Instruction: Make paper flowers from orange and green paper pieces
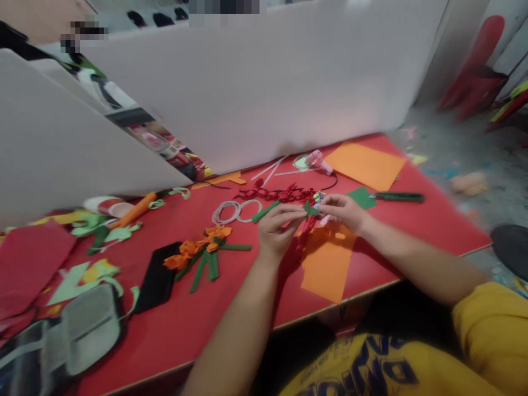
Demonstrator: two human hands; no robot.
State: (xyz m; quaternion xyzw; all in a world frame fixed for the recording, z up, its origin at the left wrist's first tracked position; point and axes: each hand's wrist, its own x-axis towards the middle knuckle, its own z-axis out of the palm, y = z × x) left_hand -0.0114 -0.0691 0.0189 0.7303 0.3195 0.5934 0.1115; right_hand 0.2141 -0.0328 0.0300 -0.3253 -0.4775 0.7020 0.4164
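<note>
Both my hands meet over the middle of the red table [247,308]. My left hand [279,226] is closed on a paper flower, pinching its green stem [265,212] beside a red folded part [307,224]. My right hand [344,212] pinches the same paper flower from the right, at a green leaf piece [310,209]. Under my hands lies an orange paper sheet [328,264]. Just beyond my hands is a row of red paper pieces [275,193].
Orange paper flowers with green stems [203,250] lie left of my hands beside a black sheet [159,278]. White rings [236,211], a pink glue gun [318,161], another orange sheet [365,165], a green cutter [398,196] and paper scraps [103,228] lie about. White boards [247,82] wall the table.
</note>
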